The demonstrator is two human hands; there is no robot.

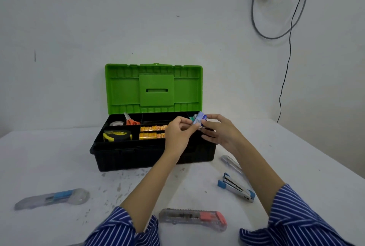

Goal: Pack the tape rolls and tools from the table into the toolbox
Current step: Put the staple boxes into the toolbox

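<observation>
Both hands over open toolbox (138, 159), right end. Left hand (177, 133) and right hand (219, 131) pinch small blue-and-white packet (199, 120) between fingertips, just above box's rightmost compartment; contents unreadable.

Packet looks light, thin, crinkly: likely easy to crush, edge pinch enough.

Below right wrist: blue stapler (236, 187), rigid, probably heavier, best taken mid-body. Near sleeves: pink-ended cutter (193, 219). Far out beyond left elbow: blue cutter (52, 198). Smooth plastic, likely slippery; grip casing, away from blade end.
</observation>
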